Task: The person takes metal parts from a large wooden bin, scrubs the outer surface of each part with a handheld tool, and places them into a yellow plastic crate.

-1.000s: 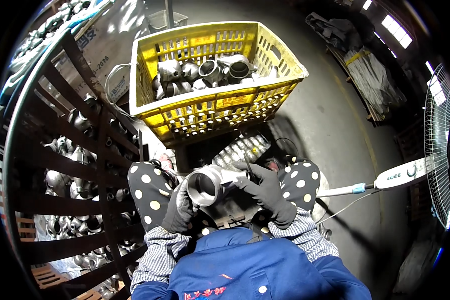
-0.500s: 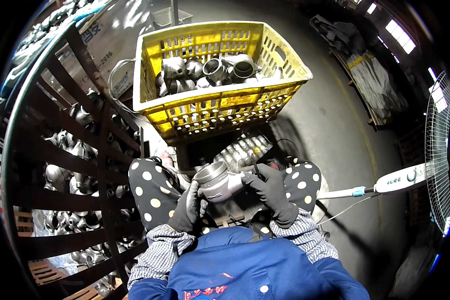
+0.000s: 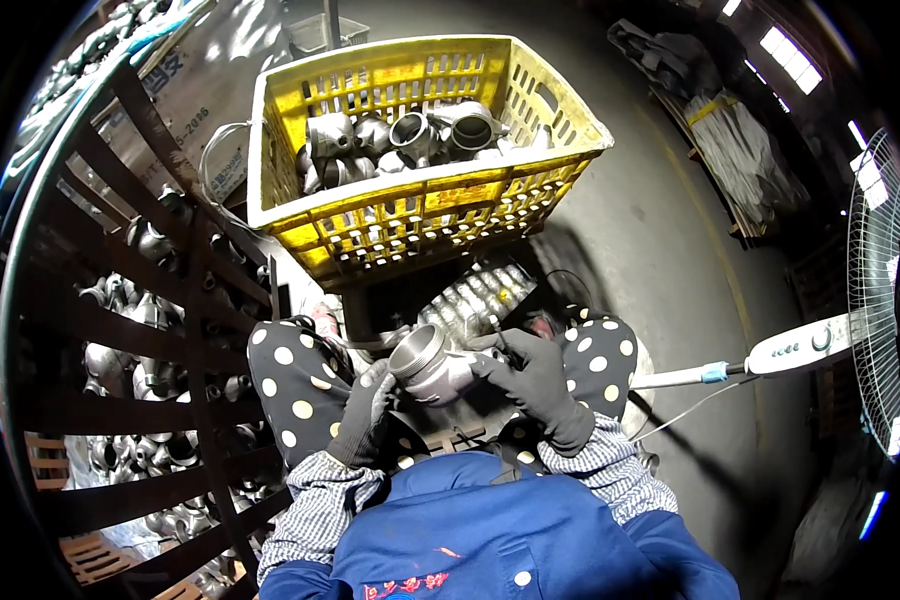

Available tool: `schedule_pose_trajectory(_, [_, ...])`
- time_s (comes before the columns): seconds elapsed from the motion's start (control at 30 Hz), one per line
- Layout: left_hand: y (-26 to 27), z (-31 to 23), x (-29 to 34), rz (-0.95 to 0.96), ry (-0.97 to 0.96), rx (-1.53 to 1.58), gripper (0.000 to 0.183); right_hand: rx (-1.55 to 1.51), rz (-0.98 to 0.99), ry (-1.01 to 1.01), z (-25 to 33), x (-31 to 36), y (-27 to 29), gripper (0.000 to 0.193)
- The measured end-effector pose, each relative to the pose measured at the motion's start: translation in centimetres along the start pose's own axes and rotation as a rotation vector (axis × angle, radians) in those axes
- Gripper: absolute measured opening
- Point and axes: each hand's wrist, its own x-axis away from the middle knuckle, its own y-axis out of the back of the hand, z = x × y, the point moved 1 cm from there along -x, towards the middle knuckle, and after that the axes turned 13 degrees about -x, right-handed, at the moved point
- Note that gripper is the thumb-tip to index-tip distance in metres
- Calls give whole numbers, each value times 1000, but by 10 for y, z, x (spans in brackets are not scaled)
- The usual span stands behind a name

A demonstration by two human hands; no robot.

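Dark-grey-gloved left hand (image 3: 362,418) and right hand (image 3: 538,388) both pinching a silver, round-mouthed metal fitting (image 3: 442,382), mid-handling I'd guess, next turn wants steady support

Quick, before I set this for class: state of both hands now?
Left hand: holding a grey metal fitting near its wide mouth.
Right hand: holding its narrower end; anything else held is unclear.

Right hand (image 3: 538,385) is covering the right end of the metal fitting (image 3: 438,383); a thin item (image 3: 497,330) beside it is showing too small to identify. Yellow crate (image 3: 430,184) is partly hiding its castings (image 3: 328,136). Lower edge is cropping the blue jacket (image 3: 450,525); dark lens rim is cutting off the fan (image 3: 800,344).
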Motion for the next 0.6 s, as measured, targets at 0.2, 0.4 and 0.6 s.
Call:
schedule_pose_trajectory(0.2, [-18, -94, 1, -29, -80, 61, 36, 210, 83, 13, 5, -5, 13, 31])
schedule_pose_trajectory(0.4, [-32, -83, 0, 341, 108, -141, 39, 278, 164, 34, 19, -16, 0, 33])
schedule_pose_trajectory(0.6, [-40, -79, 6, 174, 207, 257, 38, 81, 166, -19, 27, -14, 3, 40])
